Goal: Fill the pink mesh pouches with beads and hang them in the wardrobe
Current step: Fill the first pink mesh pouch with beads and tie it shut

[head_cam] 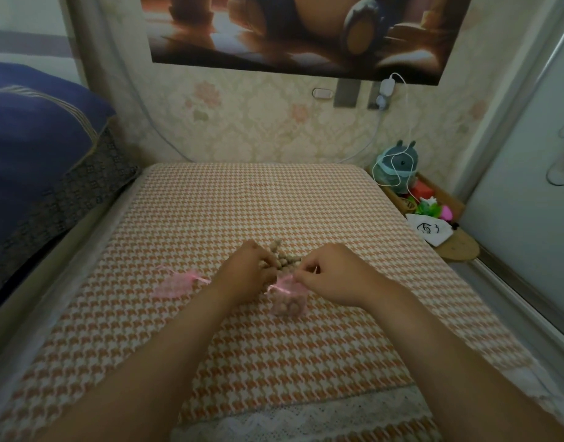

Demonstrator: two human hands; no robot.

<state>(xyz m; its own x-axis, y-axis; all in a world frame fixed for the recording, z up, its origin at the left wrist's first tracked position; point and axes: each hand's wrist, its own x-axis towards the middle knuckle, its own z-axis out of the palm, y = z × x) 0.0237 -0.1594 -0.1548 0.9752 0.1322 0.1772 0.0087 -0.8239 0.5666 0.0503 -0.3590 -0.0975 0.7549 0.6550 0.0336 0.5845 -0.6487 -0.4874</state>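
On the orange-and-white houndstooth bed cover [210,218], two pink mesh drawstring pouches show. One [288,303] is part-filled with round tan wooden beads [279,256]; the other [175,283] lies flat and empty to its left. The right hand [330,275] pinches the filled pouch's ribbon, while the left hand [249,271] closes its fingers on loose beads. No hanging yet.

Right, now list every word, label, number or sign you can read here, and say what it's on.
None can be read.
White pouch on the side shelf: a black drawn mark, more like a sketch than letters; too blurred to tell.
Poster on the wall: picture only, no text visible.
Pink pouches, beads, wall plug: no lettering visible.
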